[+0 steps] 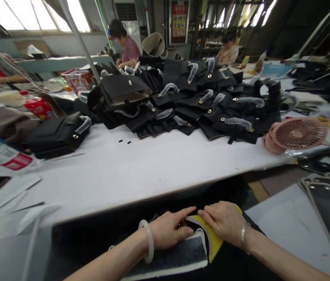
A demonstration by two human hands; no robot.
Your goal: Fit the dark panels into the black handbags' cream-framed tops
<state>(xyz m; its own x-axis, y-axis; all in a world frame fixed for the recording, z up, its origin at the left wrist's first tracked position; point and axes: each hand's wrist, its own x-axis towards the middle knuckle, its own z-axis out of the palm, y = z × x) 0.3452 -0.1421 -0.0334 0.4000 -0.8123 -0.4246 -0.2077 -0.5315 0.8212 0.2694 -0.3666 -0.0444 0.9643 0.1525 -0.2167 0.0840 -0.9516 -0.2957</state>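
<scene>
A: Main piece, position?
B: Dark panel (179,255) with a whitish border, low in the view, below the near edge of the white table (141,168). Yellow piece (216,249) just beside the panel's right end; a dark strip shows between them.

A: Right hand?
B: Right hand (225,223): fingers curled closed, gripping the yellow piece. Silver bracelet (244,237) at the wrist.

A: Left hand?
B: Left hand (167,230) lies over the panel's upper edge. Index finger extended toward the right hand, thumb parted from it. Remaining fingers hidden; cannot tell whether they pinch anything. White bangle (147,241) on that wrist.

A: Next ring outward?
B: Right: grey surface (282,218), with black pieces with pale edging (329,214) overlapping beyond it. On the table: two tiny black scraps (129,142), and past them a heap of black bags (179,103), handles wrapped in clear plastic.

A: Flanks of the heap?
B: Pink fan (298,134) to the right. To the left, one separate black bag (50,136), then a clear bottle (6,154) with a red label, on its side.

A: Background?
B: Person in a purple top (131,48) behind the heap, head lowered; another person (229,54) farther right.
</scene>
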